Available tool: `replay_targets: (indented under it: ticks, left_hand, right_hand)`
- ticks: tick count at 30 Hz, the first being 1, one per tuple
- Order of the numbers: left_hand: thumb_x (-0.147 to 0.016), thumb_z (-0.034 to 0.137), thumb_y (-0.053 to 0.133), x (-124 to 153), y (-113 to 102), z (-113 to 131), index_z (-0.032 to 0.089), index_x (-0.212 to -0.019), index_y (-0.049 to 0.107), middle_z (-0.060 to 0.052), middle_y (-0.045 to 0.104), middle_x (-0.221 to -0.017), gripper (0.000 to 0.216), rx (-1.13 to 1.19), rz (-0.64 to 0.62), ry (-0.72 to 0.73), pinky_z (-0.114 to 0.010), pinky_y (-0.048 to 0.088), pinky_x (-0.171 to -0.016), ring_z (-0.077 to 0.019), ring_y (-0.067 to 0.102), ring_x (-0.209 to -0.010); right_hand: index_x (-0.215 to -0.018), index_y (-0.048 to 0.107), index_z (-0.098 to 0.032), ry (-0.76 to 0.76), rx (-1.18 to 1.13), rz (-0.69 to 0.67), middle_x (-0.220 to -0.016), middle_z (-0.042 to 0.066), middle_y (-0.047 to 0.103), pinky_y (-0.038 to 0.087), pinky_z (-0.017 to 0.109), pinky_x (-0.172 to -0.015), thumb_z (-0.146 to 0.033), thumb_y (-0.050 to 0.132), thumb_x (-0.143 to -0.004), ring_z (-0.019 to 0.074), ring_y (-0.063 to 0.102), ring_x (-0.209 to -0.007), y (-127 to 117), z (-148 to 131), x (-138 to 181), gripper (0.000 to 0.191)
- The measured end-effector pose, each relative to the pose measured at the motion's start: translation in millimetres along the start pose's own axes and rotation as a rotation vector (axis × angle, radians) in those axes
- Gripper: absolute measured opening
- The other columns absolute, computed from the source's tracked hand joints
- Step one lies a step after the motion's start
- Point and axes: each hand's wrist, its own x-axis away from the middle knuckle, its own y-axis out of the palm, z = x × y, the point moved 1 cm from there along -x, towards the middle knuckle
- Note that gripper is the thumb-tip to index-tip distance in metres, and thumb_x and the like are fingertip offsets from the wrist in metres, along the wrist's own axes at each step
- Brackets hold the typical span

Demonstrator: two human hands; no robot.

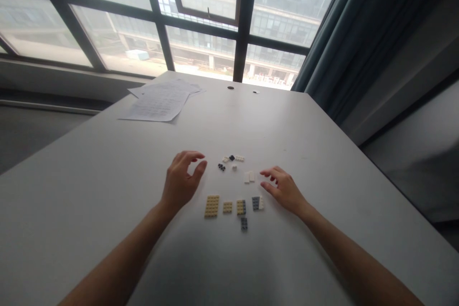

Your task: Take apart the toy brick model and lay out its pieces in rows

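Note:
Small building bricks lie on a white table (pixel 107 186). A row near me holds a large tan plate (pixel 212 205), a smaller tan plate (pixel 227 207), a tan-and-grey piece (pixel 241 207), a grey-and-white piece (pixel 257 203) and a small grey brick (pixel 244 223). Farther off lie two white bricks (pixel 249 177) and a cluster of tiny white and dark pieces (pixel 229 161). My left hand (pixel 182 181) hovers left of the bricks, fingers curved and apart, holding nothing. My right hand (pixel 283 189) rests right of them, fingers loosely spread, nearest the white bricks.
Printed paper sheets (pixel 159 101) lie at the table's far left. Two small holes (pixel 230 88) sit near the far edge. A large window (pixel 201 19) stands behind the table, and a dark curtain (pixel 358 33) hangs at the right.

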Motion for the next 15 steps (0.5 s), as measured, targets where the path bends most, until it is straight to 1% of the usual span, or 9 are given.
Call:
replay_targets:
  ticks: [1,2,4,6,9,12,13,15]
  left_hand:
    - [-0.088,0.034,0.052,1,1,-12,0.019,-0.091,0.06,-0.002,0.063,-0.087,0.017,0.01,0.017,-0.093,-0.028,0.048,-0.068,-0.0159,0.059,-0.077]
    - [-0.088,0.034,0.052,2,2,-22,0.018,-0.091,0.06,-0.002,0.063,-0.086,0.018,0.021,0.027,-0.142,-0.027,0.048,-0.066,-0.0153,0.059,-0.075]
    - [-0.086,0.034,0.053,7,5,-36,0.018,-0.095,0.06,-0.002,0.064,-0.087,0.02,0.018,0.01,-0.175,-0.027,0.048,-0.067,-0.0153,0.059,-0.075]
    - [-0.085,0.035,0.054,11,9,-44,0.018,-0.1,0.059,-0.002,0.064,-0.089,0.023,0.012,-0.02,-0.169,-0.028,0.048,-0.069,-0.0163,0.06,-0.078]
    - [-0.086,0.036,0.053,14,11,-45,0.019,-0.102,0.059,-0.003,0.064,-0.089,0.024,0.01,-0.04,-0.142,-0.03,0.049,-0.071,-0.0175,0.06,-0.08]
    - [-0.086,0.035,0.051,14,12,-43,0.018,-0.1,0.059,-0.003,0.064,-0.088,0.023,0.01,-0.042,-0.11,-0.032,0.049,-0.074,-0.0179,0.059,-0.081]
    - [-0.086,0.035,0.051,14,12,-42,0.018,-0.1,0.059,-0.004,0.063,-0.088,0.023,0.011,-0.045,-0.1,-0.033,0.049,-0.075,-0.0181,0.059,-0.081]
    - [-0.087,0.035,0.051,14,11,-41,0.018,-0.1,0.059,-0.004,0.063,-0.089,0.023,0.011,-0.057,-0.085,-0.034,0.049,-0.078,-0.0184,0.059,-0.083]
  right_hand:
    - [-0.105,0.066,-0.021,-0.008,0.001,-0.007,-0.098,0.005,0.062,0.047,0.03,-0.073,-0.02,0.063,-0.083,0.017,0.057,-0.083,2,0,-9,0.023]
    - [-0.106,0.066,-0.021,-0.013,0.003,-0.012,-0.099,0.005,0.062,0.047,0.03,-0.074,-0.02,0.063,-0.082,0.0171,0.057,-0.084,4,0,-18,0.024]
    - [-0.108,0.066,-0.02,-0.007,0.008,-0.021,-0.102,0.006,0.062,0.047,0.03,-0.075,-0.018,0.063,-0.081,0.0175,0.057,-0.086,11,2,-35,0.027]
    - [-0.109,0.066,-0.019,0.005,0.008,-0.04,-0.104,0.007,0.062,0.048,0.03,-0.076,-0.017,0.064,-0.08,0.0172,0.058,-0.086,18,4,-47,0.029]
    - [-0.107,0.068,-0.018,-0.002,-0.004,-0.09,-0.101,0.007,0.063,0.048,0.031,-0.079,-0.023,0.07,-0.077,0.0177,0.059,-0.086,25,8,-54,0.03]
    - [-0.103,0.069,-0.02,-0.034,0.009,-0.136,-0.104,0.007,0.063,0.045,0.034,-0.087,-0.033,0.079,-0.069,0.0219,0.056,-0.098,27,9,-50,0.038]
    - [-0.102,0.07,-0.02,-0.049,0.019,-0.151,-0.106,0.007,0.062,0.044,0.035,-0.09,-0.034,0.08,-0.066,0.023,0.055,-0.102,27,8,-48,0.04]
    - [-0.1,0.07,-0.022,-0.072,0.034,-0.171,-0.109,0.007,0.061,0.041,0.037,-0.095,-0.032,0.081,-0.066,0.0233,0.053,-0.106,26,7,-45,0.037]
